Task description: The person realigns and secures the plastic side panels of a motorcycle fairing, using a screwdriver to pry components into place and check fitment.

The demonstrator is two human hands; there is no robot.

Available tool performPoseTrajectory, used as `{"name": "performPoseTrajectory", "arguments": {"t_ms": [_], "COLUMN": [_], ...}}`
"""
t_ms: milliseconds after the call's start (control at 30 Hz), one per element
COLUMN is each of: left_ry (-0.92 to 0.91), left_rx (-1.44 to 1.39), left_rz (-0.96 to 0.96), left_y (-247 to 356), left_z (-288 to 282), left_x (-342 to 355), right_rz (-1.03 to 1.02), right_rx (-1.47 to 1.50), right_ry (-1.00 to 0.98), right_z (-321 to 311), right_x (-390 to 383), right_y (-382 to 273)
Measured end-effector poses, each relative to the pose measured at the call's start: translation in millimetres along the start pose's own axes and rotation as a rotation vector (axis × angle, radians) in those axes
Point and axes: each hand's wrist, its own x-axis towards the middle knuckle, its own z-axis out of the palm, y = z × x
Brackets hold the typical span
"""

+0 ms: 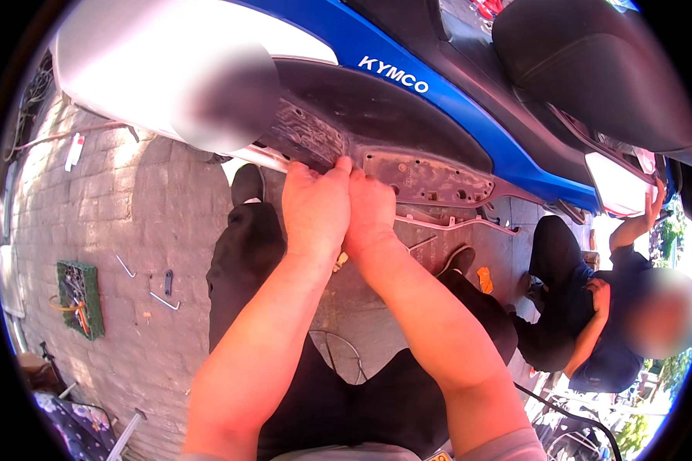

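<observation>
A white, blue and black scooter (469, 123) stretches across the top. My left hand (315, 201) and my right hand (370, 203) are side by side, touching, at the outer edge of its dark footboard panel (307, 134). The left fingers are closed on that edge, with the thumb pressed near its corner. Closed too, the right fingers sit by the same corner; whatever is in them is hidden. Right of my hands, a dusty bare section (430, 180) of the footboard shows holes. Below it hangs a long pale trim strip (457, 223).
On the paved ground at left lie L-shaped hex keys (164, 300), a small dark tool (168, 283) and a green tray (94, 300) with tools. A white and red tube (74, 151) lies farther off. At right another person (603, 330) sits, one hand (657, 198) at the scooter's rear.
</observation>
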Motion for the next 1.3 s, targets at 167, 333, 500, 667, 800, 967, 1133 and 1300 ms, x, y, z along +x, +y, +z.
{"name": "performPoseTrajectory", "arguments": {"t_ms": [167,333,500,667,800,967,1133,1300], "left_ry": [0.076,0.056,0.05,0.068,0.07,0.031,0.059,0.104], "left_rx": [-0.008,0.126,0.161,0.174,0.184,0.296,0.249,0.229], "left_rz": [-0.005,0.038,0.063,0.111,0.1,0.151,0.135,0.182], "left_y": [-3,-4,-7,-10,-5,17,8,4], "left_z": [5,9,11,15,11,6,11,4], "left_x": [0,1,1,2,-1,4,0,-8], "right_rz": [0.075,1.113,1.045,1.093,1.187,1.052,0.952,0.864], "right_rx": [0.442,1.97,2.222,2.326,2.259,2.246,2.324,2.302], "right_ry": [0.06,0.145,0.139,0.112,0.133,0.029,0.0,0.041], "right_z": [22,66,73,81,68,48,64,62], "right_x": [-72,-50,-16,0,-6,-28,-41,-46], "right_y": [34,155,138,134,134,150,159,147]}}
